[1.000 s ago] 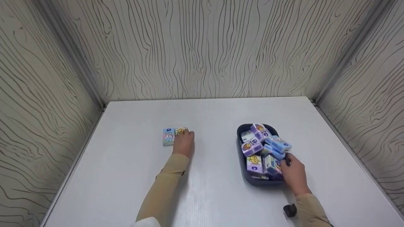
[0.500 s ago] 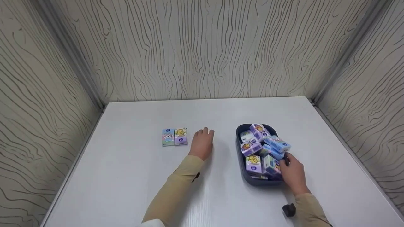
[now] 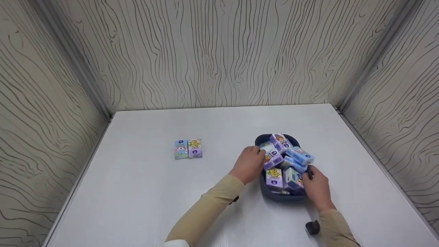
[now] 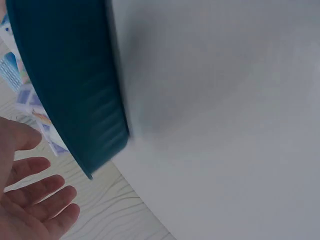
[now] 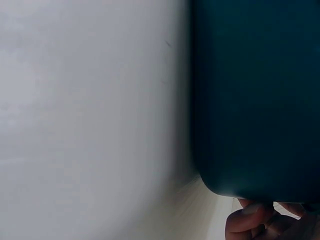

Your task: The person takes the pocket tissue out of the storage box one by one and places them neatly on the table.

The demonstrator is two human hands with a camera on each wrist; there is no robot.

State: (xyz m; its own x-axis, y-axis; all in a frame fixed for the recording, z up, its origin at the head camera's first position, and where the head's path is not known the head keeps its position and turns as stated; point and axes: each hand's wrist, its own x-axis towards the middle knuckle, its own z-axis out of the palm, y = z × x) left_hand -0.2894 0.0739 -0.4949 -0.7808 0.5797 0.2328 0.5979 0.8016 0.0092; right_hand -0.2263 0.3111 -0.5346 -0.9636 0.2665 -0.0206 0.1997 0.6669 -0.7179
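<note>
A dark teal plastic bin (image 3: 283, 197), seen from below its rim in both wrist views, is heaped with small cartoon-printed packs that look like pocket tissues. My right hand (image 3: 317, 187) grips the bin's right rim, fingers bent at its edge in the right wrist view. At the opposite side, my left hand (image 3: 249, 164) reaches over the rim; its fingertips are beside a purple tissue pack (image 3: 273, 160). The left wrist view shows those fingers (image 4: 42, 190) apart and loosely bent, holding nothing. A blue tissue pack (image 3: 300, 155) lies on top of the heap.
Two tissue packs, one blue-green (image 3: 181, 150) and one yellow-purple (image 3: 195, 148), lie side by side on the white table (image 3: 144, 192). A small black object (image 3: 312, 227) is by the right sleeve. Wood-patterned panels (image 3: 219, 55) enclose the table's back and sides.
My left hand has let go of the yellow-purple tissue pack beside the blue-green one and moved right to the bin. My right hand has stayed on the bin's rim.
</note>
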